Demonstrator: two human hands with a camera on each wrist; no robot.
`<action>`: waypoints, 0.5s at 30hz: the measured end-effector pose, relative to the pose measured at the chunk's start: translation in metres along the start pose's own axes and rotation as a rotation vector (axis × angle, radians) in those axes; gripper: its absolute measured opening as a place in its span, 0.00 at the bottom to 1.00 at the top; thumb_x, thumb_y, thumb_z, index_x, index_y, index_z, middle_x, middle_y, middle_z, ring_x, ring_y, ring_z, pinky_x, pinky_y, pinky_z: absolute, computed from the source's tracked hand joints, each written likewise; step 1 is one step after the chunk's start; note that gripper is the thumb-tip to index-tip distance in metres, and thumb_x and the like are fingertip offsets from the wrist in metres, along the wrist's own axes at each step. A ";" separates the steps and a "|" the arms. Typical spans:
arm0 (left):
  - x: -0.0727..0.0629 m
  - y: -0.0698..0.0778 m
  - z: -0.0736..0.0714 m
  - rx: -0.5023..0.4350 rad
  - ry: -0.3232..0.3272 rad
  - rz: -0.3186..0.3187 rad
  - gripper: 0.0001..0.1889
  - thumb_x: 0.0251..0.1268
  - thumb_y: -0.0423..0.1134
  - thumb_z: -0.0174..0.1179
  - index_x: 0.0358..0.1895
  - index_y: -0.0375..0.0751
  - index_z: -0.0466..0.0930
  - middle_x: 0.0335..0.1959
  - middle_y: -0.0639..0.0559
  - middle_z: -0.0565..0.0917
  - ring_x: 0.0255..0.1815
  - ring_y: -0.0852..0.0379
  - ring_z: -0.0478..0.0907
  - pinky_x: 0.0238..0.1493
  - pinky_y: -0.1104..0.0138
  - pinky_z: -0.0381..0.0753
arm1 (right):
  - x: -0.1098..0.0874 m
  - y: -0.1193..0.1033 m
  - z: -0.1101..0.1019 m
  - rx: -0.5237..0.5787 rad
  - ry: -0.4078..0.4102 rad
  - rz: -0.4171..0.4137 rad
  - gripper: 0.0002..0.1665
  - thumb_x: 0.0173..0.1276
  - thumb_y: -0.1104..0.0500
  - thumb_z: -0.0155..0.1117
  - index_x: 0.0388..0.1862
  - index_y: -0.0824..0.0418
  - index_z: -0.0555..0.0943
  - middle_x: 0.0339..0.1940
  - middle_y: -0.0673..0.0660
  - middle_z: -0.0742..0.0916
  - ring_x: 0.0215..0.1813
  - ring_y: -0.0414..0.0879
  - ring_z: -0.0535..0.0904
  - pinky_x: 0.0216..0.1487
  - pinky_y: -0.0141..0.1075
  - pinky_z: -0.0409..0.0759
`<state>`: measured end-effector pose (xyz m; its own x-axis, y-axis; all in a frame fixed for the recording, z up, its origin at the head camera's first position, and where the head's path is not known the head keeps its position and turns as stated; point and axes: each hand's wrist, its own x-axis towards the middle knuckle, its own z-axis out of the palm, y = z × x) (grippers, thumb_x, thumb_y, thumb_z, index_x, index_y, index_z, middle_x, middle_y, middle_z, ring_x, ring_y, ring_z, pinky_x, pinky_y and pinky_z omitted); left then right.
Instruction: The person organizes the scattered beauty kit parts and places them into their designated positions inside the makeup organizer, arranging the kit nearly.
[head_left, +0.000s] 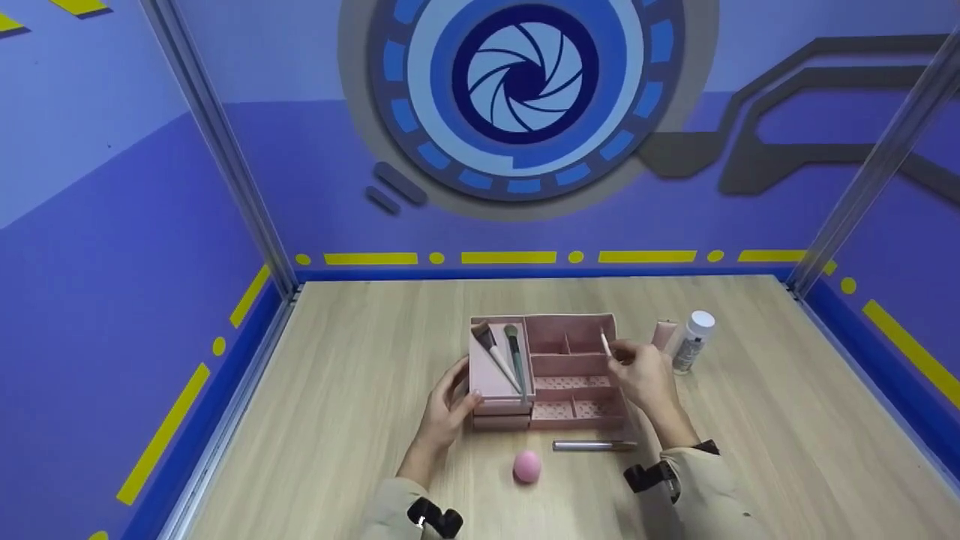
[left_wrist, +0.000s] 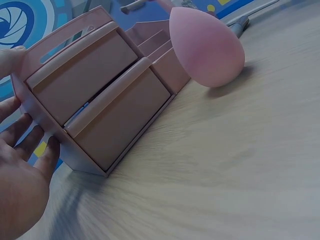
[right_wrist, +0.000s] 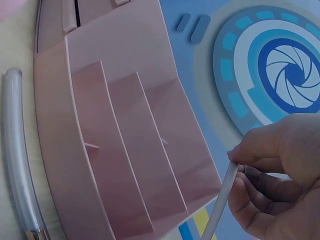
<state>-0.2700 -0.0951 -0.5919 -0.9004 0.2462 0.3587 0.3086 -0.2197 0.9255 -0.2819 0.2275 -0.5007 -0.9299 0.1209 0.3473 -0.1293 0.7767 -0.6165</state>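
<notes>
A pink cosmetics organizer [head_left: 576, 365] with two drawers and several open compartments stands on the table. My left hand [head_left: 442, 418] rests against its left side, thumb at the front top corner; the left wrist view shows spread fingers touching the side wall [left_wrist: 82, 155]. Over the organizer's right edge, my right hand [head_left: 643, 373] pinches a slim white stick [right_wrist: 220, 200] between thumb and fingertips. Its kind is unclear, as part of it lies outside the right wrist view. Two makeup brushes, one brown-haired [head_left: 495, 352] and one green [head_left: 515, 352], lie on the organizer's top left tray.
A pink makeup sponge [head_left: 527, 466] sits in front of the organizer. Beside it lies a silver stick [head_left: 585, 445] with a brownish end. Behind my right hand stand a pink tube [head_left: 664, 334] and a white-capped bottle [head_left: 691, 345]. Decorated walls enclose the table [head_left: 360, 337].
</notes>
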 end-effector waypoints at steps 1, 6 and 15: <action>0.000 0.000 0.000 -0.003 0.002 -0.002 0.34 0.69 0.29 0.55 0.74 0.26 0.50 0.74 0.28 0.54 0.76 0.32 0.49 0.63 0.67 0.76 | 0.000 -0.001 0.001 0.003 -0.001 -0.001 0.13 0.56 0.63 0.68 0.42 0.63 0.87 0.34 0.60 0.90 0.37 0.54 0.86 0.43 0.49 0.83; 0.000 -0.001 0.001 -0.023 0.012 -0.007 0.34 0.68 0.28 0.56 0.74 0.25 0.50 0.74 0.28 0.54 0.76 0.33 0.49 0.61 0.67 0.77 | 0.001 -0.006 0.004 0.007 0.006 -0.017 0.13 0.55 0.64 0.69 0.40 0.65 0.87 0.34 0.60 0.90 0.37 0.54 0.86 0.44 0.48 0.84; -0.001 -0.001 -0.001 -0.004 -0.003 -0.011 0.34 0.69 0.29 0.55 0.74 0.26 0.50 0.75 0.28 0.53 0.76 0.32 0.48 0.62 0.68 0.75 | 0.002 -0.013 0.007 -0.014 0.002 -0.018 0.13 0.55 0.64 0.70 0.41 0.63 0.87 0.34 0.60 0.90 0.38 0.54 0.86 0.45 0.50 0.83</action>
<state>-0.2695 -0.0959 -0.5929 -0.9028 0.2516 0.3487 0.2972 -0.2208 0.9289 -0.2842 0.2138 -0.4968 -0.9268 0.1078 0.3596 -0.1413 0.7872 -0.6002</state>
